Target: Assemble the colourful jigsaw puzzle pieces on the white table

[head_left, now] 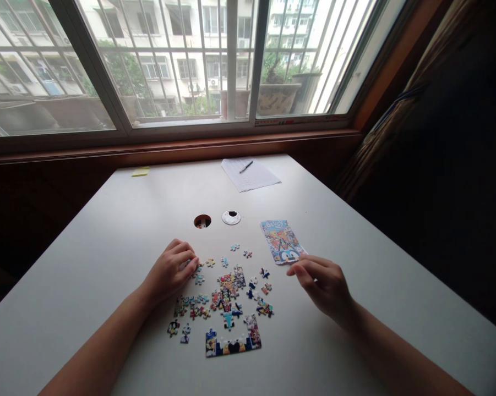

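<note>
On the white table [107,242], the picture card [281,241] under the right hand's [322,283] fingertips runs lengthwise toward the window.

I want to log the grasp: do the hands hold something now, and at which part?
The right hand touches the picture card at its near corner. The left hand rests on loose puzzle pieces; whether it grips one cannot be told.

Loose pieces [225,291]: small, multicoloured jigsaw parts scattered flat on the white table between the two hands, some partly clustered at centre. A few lie apart toward the far side.

Joined section [232,341]: an L-shaped run of assembled border, blue and yellow, lying flat nearest the person.

Card [282,241]: colourful cartoon print, flat, slightly skewed, its near corner just at the fingertips of the right hand [322,285].
</note>
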`<act>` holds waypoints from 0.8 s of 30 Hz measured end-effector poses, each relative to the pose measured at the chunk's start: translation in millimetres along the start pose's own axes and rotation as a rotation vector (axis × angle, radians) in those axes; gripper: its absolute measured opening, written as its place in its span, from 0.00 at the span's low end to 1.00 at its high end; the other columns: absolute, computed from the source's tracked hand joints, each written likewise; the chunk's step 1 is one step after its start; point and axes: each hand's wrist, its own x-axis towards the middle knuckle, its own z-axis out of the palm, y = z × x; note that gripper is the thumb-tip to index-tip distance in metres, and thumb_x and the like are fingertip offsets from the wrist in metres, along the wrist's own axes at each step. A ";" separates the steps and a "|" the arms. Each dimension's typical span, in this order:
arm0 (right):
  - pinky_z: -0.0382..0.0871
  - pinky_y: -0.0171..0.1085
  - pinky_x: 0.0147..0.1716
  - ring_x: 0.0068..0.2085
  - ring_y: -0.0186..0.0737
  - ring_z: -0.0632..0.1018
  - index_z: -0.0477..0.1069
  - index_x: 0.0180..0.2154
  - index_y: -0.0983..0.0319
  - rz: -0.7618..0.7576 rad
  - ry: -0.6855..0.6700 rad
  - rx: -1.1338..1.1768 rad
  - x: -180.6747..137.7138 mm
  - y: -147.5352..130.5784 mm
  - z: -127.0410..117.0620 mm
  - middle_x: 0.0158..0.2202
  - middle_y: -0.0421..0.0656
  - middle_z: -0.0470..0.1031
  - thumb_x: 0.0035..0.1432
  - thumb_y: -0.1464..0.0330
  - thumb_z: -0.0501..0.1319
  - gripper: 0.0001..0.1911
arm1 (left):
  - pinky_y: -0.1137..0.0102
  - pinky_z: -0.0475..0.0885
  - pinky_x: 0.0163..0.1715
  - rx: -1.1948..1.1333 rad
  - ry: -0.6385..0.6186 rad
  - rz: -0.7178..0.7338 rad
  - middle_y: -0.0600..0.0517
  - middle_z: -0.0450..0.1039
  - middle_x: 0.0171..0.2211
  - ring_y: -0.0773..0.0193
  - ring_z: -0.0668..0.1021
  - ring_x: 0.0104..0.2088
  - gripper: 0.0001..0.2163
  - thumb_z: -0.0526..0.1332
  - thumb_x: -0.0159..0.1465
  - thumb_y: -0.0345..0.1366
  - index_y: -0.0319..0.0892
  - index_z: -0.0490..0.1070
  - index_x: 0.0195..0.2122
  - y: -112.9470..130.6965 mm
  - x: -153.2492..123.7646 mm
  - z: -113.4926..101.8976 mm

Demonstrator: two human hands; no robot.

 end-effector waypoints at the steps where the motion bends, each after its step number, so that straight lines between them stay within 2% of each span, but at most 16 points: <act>1: 0.70 0.35 0.31 0.27 0.36 0.77 0.75 0.29 0.60 0.001 0.001 -0.002 0.0 0.2 0.2 0.26 0.41 0.77 0.67 0.73 0.57 0.14 | 0.62 0.69 0.44 -0.014 -0.003 -0.006 0.49 0.75 0.36 0.58 0.71 0.42 0.10 0.57 0.70 0.36 0.43 0.77 0.34 0.3 -0.2 -1.1; 6: 0.70 0.35 0.32 0.27 0.36 0.77 0.75 0.29 0.60 -0.004 0.008 0.003 -1.0 1.4 0.9 0.26 0.41 0.77 0.66 0.73 0.58 0.13 | 0.61 0.70 0.46 -0.048 0.001 -0.029 0.49 0.75 0.38 0.57 0.71 0.44 0.10 0.56 0.68 0.32 0.44 0.77 0.36 3.4 -0.8 -5.9; 9: 0.70 0.36 0.32 0.27 0.35 0.76 0.75 0.29 0.61 -0.004 0.006 0.014 -1.5 1.3 0.7 0.26 0.41 0.77 0.66 0.73 0.58 0.13 | 0.60 0.71 0.47 -0.003 -0.011 0.019 0.49 0.75 0.42 0.56 0.70 0.46 0.09 0.58 0.68 0.33 0.46 0.77 0.45 5.0 -0.7 -6.0; 16: 0.70 0.35 0.30 0.26 0.35 0.76 0.76 0.29 0.61 -0.002 0.012 0.022 2.3 -2.6 -0.4 0.26 0.41 0.76 0.66 0.73 0.57 0.13 | 0.54 0.72 0.51 0.196 -0.092 0.143 0.48 0.73 0.51 0.52 0.68 0.51 0.16 0.60 0.69 0.37 0.55 0.72 0.57 8.9 -0.2 -0.5; 19: 0.69 0.34 0.28 0.25 0.35 0.76 0.76 0.28 0.61 -0.005 0.017 0.029 4.3 -5.1 -0.7 0.25 0.40 0.76 0.66 0.73 0.57 0.14 | 0.53 0.72 0.51 0.234 -0.086 0.171 0.49 0.73 0.52 0.52 0.68 0.51 0.16 0.59 0.70 0.36 0.56 0.73 0.57 8.0 -0.6 2.0; 24: 0.69 0.35 0.29 0.26 0.35 0.76 0.76 0.29 0.61 -0.002 0.010 0.024 1.6 -2.7 -0.4 0.25 0.40 0.76 0.66 0.73 0.58 0.13 | 0.56 0.73 0.48 0.243 -0.042 0.206 0.50 0.77 0.46 0.55 0.70 0.47 0.12 0.59 0.71 0.35 0.53 0.76 0.52 6.0 -0.4 3.2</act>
